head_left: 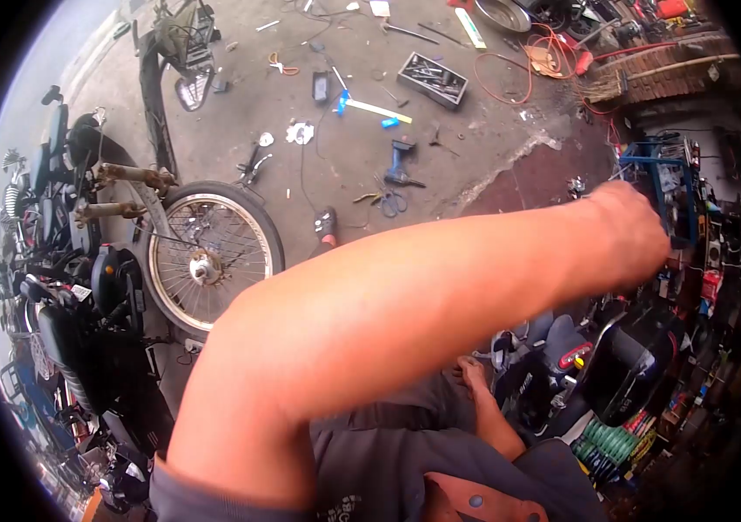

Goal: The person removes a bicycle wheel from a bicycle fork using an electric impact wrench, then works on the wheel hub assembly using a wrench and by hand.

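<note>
My left arm stretches across the view to the right. At its end my left hand [630,233] is closed and slightly blurred, in front of a blue metal rack [690,196] with tools in it. What its fingers hold, if anything, is hidden. Low beside my dark trousers is my right hand [472,374], small in view, its fingers curled in; I cannot make out anything in them. Dark motorcycle parts with a red lamp [575,355] lie to the right of that hand.
A spoked wheel [205,267] on a partly stripped motorcycle stands at left. On the concrete floor are a blue cordless drill [400,163], scissors [393,204], a tool tray [432,80] and a hammer [409,32]. An orange hose [502,100] curls at upper right.
</note>
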The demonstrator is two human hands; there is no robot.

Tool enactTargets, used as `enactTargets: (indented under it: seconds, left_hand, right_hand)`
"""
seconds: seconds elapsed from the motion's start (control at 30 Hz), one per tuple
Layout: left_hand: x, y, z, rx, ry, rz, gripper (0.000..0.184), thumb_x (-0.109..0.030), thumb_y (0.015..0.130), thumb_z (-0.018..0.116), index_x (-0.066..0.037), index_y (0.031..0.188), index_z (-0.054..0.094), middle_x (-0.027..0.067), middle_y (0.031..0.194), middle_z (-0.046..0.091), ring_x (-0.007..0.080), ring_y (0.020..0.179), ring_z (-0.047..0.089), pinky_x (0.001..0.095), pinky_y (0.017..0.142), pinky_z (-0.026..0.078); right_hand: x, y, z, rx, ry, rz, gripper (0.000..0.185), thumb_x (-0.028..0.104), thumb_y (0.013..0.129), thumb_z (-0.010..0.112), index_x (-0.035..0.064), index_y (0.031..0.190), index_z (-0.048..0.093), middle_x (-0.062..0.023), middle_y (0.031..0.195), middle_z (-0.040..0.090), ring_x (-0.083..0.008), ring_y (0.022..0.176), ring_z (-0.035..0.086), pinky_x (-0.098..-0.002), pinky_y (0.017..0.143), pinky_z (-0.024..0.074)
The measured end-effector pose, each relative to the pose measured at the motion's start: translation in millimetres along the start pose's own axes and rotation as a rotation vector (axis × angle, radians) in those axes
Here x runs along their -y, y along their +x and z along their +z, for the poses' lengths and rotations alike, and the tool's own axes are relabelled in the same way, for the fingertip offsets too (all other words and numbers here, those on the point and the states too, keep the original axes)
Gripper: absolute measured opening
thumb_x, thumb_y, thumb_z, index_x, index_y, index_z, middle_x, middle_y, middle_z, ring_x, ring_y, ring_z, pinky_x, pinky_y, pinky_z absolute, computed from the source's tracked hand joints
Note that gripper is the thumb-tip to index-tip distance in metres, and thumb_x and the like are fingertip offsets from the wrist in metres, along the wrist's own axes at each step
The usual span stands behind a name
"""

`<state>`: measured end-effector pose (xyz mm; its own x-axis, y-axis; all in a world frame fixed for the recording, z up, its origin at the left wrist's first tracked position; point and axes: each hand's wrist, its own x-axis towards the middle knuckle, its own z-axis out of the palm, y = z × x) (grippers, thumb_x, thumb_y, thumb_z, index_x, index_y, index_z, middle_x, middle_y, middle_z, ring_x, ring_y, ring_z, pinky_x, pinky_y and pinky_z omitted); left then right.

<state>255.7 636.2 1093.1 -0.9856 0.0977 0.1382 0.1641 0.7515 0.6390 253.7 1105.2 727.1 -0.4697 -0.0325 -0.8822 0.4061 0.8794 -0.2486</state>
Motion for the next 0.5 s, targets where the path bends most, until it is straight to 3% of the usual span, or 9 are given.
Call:
enactTargets:
  seconds: [0.03,0.1,0.13,0.17,0.23,0.37,0.4,0.5]
  left_hand:
    - [38,-17,20,-0.121,-0.004,-0.194,0.030,-0.018,0.084,0.062,-0.005,0.110,0.068,0.0151,0.112,0.069,0.0304,0.102,0.067,0.0441,0.087,0.053]
    - [124,-81,60,-0.262,-0.070,-0.523,0.039,-0.020,0.084,0.064,-0.004,0.119,0.058,0.0185,0.120,0.062,0.0337,0.114,0.059,0.0457,0.090,0.050]
    - [163,-120,86,-0.352,-0.124,-0.686,0.043,-0.021,0.084,0.063,-0.004,0.123,0.056,0.0202,0.118,0.063,0.0360,0.111,0.060,0.0456,0.089,0.050]
    - [193,-160,99,-0.299,-0.248,-0.939,0.048,-0.026,0.084,0.063,-0.004,0.125,0.057,0.0209,0.114,0.066,0.0384,0.108,0.062,0.0457,0.090,0.050]
    - [236,-229,128,-0.333,-0.438,-1.360,0.046,-0.028,0.081,0.062,-0.001,0.118,0.063,0.0243,0.112,0.066,0.0380,0.109,0.063,0.0441,0.095,0.048]
    - [309,-367,207,-0.488,-0.577,-1.603,0.052,-0.026,0.077,0.064,0.004,0.119,0.063,0.0261,0.108,0.068,0.0371,0.107,0.065,0.0417,0.094,0.050]
    - [322,-388,214,-0.462,-0.467,-1.652,0.050,-0.026,0.077,0.064,0.004,0.118,0.064,0.0267,0.109,0.068,0.0377,0.108,0.065,0.0421,0.095,0.049]
    - [352,-415,188,-0.486,-0.580,-1.827,0.048,-0.025,0.077,0.065,0.004,0.116,0.065,0.0269,0.112,0.067,0.0355,0.111,0.064,0.0405,0.098,0.048]
  right_hand:
    - [8,-1,-2,-0.008,0.006,0.020,0.035,0.035,0.087,0.068,0.0073,0.108,0.071,-0.0042,0.086,0.069,-0.0157,0.072,0.060,-0.0303,0.066,0.0485]
    - [45,-7,2,-0.040,-0.011,0.036,0.031,0.035,0.086,0.069,0.0090,0.104,0.072,-0.0035,0.083,0.069,-0.0151,0.071,0.060,-0.0302,0.064,0.0474]
    - [66,-11,5,-0.058,-0.029,0.038,0.028,0.034,0.086,0.069,0.0104,0.101,0.072,-0.0031,0.082,0.069,-0.0146,0.071,0.060,-0.0303,0.062,0.0465]
    - [87,-7,1,-0.084,-0.049,0.043,0.024,0.033,0.086,0.069,0.0118,0.097,0.073,-0.0027,0.080,0.068,-0.0142,0.071,0.061,-0.0305,0.060,0.0457]
    - [77,63,-8,-0.021,0.169,0.000,0.026,0.031,0.089,0.067,0.0137,0.109,0.069,-0.0037,0.091,0.069,-0.0175,0.075,0.063,-0.0329,0.065,0.0486]
    - [171,117,14,-0.105,0.236,-0.002,0.035,0.031,0.094,0.061,0.0083,0.120,0.062,-0.0061,0.091,0.066,-0.0225,0.076,0.066,-0.0343,0.063,0.0535]
    - [202,135,25,-0.106,0.234,-0.010,0.036,0.032,0.094,0.061,0.0082,0.121,0.061,-0.0062,0.091,0.066,-0.0227,0.075,0.067,-0.0340,0.061,0.0534]
    - [312,169,61,-0.073,0.177,-0.084,0.038,0.033,0.094,0.061,0.0077,0.123,0.060,-0.0069,0.094,0.067,-0.0218,0.076,0.067,-0.0324,0.059,0.0513]
